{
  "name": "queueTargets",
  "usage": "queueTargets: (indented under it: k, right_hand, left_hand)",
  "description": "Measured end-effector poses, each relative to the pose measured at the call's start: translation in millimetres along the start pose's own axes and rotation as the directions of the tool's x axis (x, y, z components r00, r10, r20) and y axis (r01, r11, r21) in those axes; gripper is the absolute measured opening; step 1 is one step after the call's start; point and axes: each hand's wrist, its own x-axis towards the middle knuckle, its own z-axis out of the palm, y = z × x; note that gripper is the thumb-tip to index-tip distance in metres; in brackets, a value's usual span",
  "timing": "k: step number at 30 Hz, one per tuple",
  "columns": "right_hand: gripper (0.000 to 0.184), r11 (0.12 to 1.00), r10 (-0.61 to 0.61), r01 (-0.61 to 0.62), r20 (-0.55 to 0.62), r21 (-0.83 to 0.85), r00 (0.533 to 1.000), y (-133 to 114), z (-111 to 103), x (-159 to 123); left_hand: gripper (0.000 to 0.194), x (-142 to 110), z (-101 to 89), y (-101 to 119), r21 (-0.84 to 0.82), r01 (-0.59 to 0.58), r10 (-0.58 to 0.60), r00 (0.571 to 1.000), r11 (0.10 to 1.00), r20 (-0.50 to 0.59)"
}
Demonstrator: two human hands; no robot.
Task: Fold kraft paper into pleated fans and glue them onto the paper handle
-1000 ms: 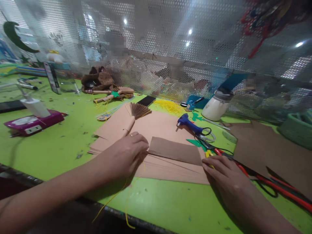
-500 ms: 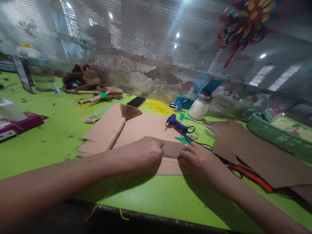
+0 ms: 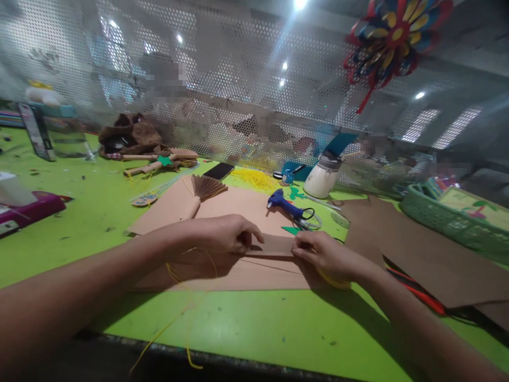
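Note:
Between my two hands lies a folded strip of brown paper [image 3: 274, 245], flat on larger brown sheets [image 3: 238, 204]. My left hand [image 3: 234, 233] grips its left end with curled fingers. At the other end, my right hand [image 3: 318, 252] pinches the strip between thumb and fingers. Past my left forearm lies a rolled paper stick with a pleated paper fan [image 3: 207, 187] at its top. A blue glue gun [image 3: 286, 204] rests on the sheets beyond my right hand, near a green paper piece [image 3: 291, 230]. Yellow string [image 3: 173, 321] trails over the table's front edge.
A white bottle [image 3: 321, 178] stands behind the glue gun, near yellow strands [image 3: 254, 179] and a black phone [image 3: 219, 170]. Dark brown sheets [image 3: 417, 249] lie at right, by a green basket [image 3: 457, 217] and red-handled tool [image 3: 425, 300]. A purple power strip [image 3: 35, 209] is at left.
My left hand has shifted left and lifted its index finger a little. A raised, folded edge now shows along the strip's near side. My right hand keeps its pinch.

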Motion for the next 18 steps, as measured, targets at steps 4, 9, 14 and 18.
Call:
queueTargets:
  k: [4, 9, 14, 18]
  right_hand:
    - [0.019, 0.999, 0.025, -0.025, -0.012, 0.037, 1.0, 2, 3, -2]
    - [0.023, 0.999, -0.005, 0.006, -0.023, 0.04, 1.0, -1, 9, -6]
    - [0.022, 0.995, 0.005, 0.001, -0.054, 0.1, 0.999, -1, 5, -7]
    - [0.019, 0.97, 0.029, -0.019, -0.038, 0.243, 0.999, -3, -6, -9]
  left_hand:
    - [0.042, -2, -2.9, -11, -0.201, 0.005, 0.0, 1.0, 0.98, 0.029]
    - [0.035, -6, 2.2, -19, -0.338, 0.024, -0.046, 0.997, 0.941, -0.056]
    - [0.026, -14, 12.4, 15, 0.192, -0.028, 0.087, 0.948, 0.981, -0.306]
    - [0.012, -15, 27.0, 34, 0.513, -0.071, 0.295, 0.88, 0.856, -0.371]
